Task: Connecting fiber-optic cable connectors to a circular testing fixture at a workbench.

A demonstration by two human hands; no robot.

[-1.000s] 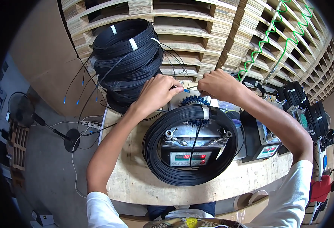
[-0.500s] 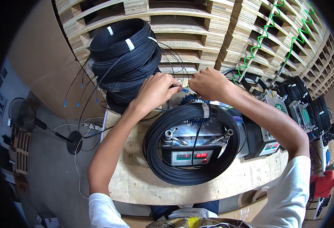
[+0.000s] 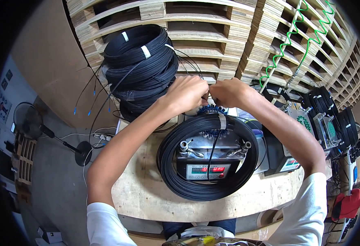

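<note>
Above the far side of a bench machine (image 3: 206,144), my left hand (image 3: 189,93) and my right hand (image 3: 231,92) meet, knuckles nearly touching. Both are closed, fingers pinched. A dark sliver, apparently the black cable end my left hand held a moment earlier, shows between them; its tip is covered. What my right fingers pinch is hidden. Just below the hands is a ring of blue-tipped connectors (image 3: 213,110) on the machine. A coil of black cable (image 3: 169,180) with a white tie leans around the machine's front, and one strand hangs across the lit display (image 3: 207,170).
At the left rises a tall stack of black cable coils (image 3: 143,78), with loose blue-tipped ends dangling. Wooden pallets (image 3: 196,30) stand behind the bench (image 3: 147,197). A second machine (image 3: 288,160) and more coils are at the right. A standing fan (image 3: 28,119) is on the left floor.
My hands have come together, the left moving right and farther away. The blue tip that showed at my left fingers is now hidden. The red display reading has changed.
</note>
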